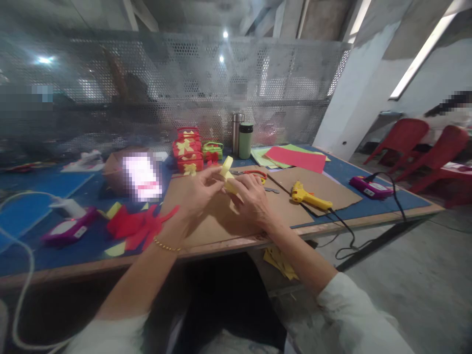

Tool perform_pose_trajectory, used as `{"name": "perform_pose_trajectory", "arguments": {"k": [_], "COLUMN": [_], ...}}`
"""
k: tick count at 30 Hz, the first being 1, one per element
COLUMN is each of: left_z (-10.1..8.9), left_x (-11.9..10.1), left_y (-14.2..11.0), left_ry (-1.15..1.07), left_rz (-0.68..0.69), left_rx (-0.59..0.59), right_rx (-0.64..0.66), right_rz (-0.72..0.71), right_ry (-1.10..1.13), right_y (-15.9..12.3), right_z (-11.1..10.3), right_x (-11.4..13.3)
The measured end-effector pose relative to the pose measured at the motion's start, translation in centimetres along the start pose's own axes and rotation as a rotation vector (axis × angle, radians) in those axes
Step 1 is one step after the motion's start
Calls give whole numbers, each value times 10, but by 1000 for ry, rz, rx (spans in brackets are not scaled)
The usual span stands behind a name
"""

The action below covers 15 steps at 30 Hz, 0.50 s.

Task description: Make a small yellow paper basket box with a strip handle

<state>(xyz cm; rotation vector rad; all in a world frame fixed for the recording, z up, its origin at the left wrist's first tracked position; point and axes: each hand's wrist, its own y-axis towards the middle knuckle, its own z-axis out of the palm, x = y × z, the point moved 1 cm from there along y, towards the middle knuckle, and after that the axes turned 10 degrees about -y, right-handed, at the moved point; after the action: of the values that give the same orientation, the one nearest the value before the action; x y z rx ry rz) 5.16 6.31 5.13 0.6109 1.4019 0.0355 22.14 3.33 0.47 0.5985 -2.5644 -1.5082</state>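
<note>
Over the brown cardboard sheet (214, 228), my left hand (204, 189) and my right hand (252, 199) come together around a yellow paper bow piece (227, 169). One loop of it sticks up between the fingertips. Both hands are closed, pinching the paper from either side. Just beyond my right hand lie red-handled scissors (254, 173), partly hidden by the fingers. A yellow hot glue gun (309, 196) rests on cardboard to the right. Left of my left wrist is a pile of red paper strips (136, 223) with a few yellow scraps.
Small red boxes with yellow bows (189, 152) and a green box (213, 151) stand at the back, beside a green bottle (246, 141) and a steel flask (236, 128). Coloured paper sheets (295, 160) lie behind. Purple power strips (70, 226) and cords flank the table; a blurred-out phone (142, 176) stands left.
</note>
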Motion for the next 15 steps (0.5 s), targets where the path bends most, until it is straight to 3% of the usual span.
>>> {"name": "perform_pose_trajectory", "arguments": {"k": [15], "left_z": [-1], "left_x": [1], "left_y": [1], "left_ry": [28], "left_rz": [-11], "left_rx": [-9], "right_rx": [-19], "right_rz": [-11], "right_ry": [-27], "right_y": [-1], "right_z": [2], "right_x": [-1]}}
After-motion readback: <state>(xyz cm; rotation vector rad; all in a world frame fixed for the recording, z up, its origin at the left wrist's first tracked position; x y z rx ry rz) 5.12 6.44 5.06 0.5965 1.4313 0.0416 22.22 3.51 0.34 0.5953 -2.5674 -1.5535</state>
